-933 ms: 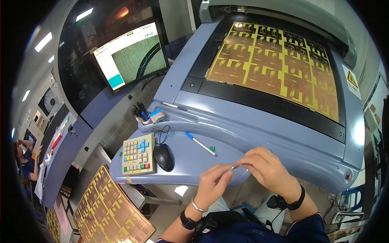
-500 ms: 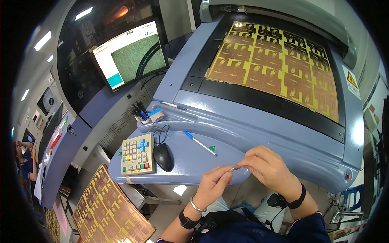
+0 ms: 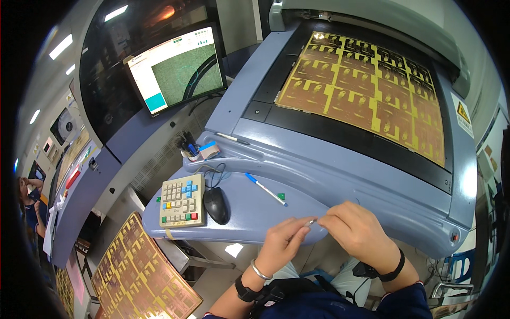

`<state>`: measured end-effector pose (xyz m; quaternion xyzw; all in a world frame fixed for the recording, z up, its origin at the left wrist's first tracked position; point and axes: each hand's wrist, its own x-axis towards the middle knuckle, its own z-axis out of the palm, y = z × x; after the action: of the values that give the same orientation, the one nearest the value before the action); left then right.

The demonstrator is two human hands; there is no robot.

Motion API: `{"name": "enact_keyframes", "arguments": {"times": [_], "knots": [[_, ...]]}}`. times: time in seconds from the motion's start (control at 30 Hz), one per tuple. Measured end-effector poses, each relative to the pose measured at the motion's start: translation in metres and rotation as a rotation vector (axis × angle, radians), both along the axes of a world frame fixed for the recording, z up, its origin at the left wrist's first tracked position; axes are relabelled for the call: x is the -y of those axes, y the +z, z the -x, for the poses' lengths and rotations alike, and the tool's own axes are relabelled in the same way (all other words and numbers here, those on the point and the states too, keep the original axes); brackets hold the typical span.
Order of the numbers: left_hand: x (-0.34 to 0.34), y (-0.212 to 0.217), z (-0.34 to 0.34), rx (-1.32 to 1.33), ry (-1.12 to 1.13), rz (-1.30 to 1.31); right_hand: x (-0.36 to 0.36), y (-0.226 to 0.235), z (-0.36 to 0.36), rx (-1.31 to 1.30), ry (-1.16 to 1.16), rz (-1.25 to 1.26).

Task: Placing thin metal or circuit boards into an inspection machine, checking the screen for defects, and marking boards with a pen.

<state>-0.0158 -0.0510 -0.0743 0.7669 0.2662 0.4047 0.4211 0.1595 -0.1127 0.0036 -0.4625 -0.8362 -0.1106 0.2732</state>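
On the table [image 3: 243,225], the keypad [image 3: 180,202] lies at the left end, the mouse [image 3: 216,206] just right of it, the pen [image 3: 267,190] farther right toward the back edge. Behind the keypad stands the pen cup [image 3: 193,157]. The left hand [image 3: 282,236] and right hand [image 3: 355,231] meet at the right end, a small object [image 3: 311,223] between their fingers. Another panel [image 3: 143,271] lies off the front left corner.

The person wears a navy top [image 3: 332,307], black wristbands [image 3: 247,291], silver bangle [image 3: 261,270] and pale trousers [image 3: 353,286].
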Motion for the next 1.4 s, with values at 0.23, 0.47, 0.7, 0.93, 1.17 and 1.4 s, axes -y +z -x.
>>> {"name": "enact_keyframes", "arguments": {"times": [0.23,0.47,0.7,0.93,1.17,1.4], "knots": [[0.001,-0.005,0.000,0.130,-0.093,0.148,0.000,0.002,0.000,-0.138,0.039,0.027],[-0.004,-0.002,0.010,0.027,-0.262,0.255,-0.007,0.012,-0.011,-0.188,0.113,0.248],[-0.006,-0.002,0.013,0.052,-0.438,0.479,-0.010,0.016,-0.013,-0.143,0.163,0.333],[-0.008,-0.003,0.011,0.072,-0.498,0.487,-0.006,0.013,-0.010,-0.169,0.153,0.356],[-0.008,-0.006,0.011,0.073,-0.466,0.515,-0.005,0.016,-0.009,-0.234,0.127,0.327],[-0.006,-0.003,0.009,0.074,-0.441,0.520,-0.003,0.018,-0.008,-0.185,0.110,0.294]]}}
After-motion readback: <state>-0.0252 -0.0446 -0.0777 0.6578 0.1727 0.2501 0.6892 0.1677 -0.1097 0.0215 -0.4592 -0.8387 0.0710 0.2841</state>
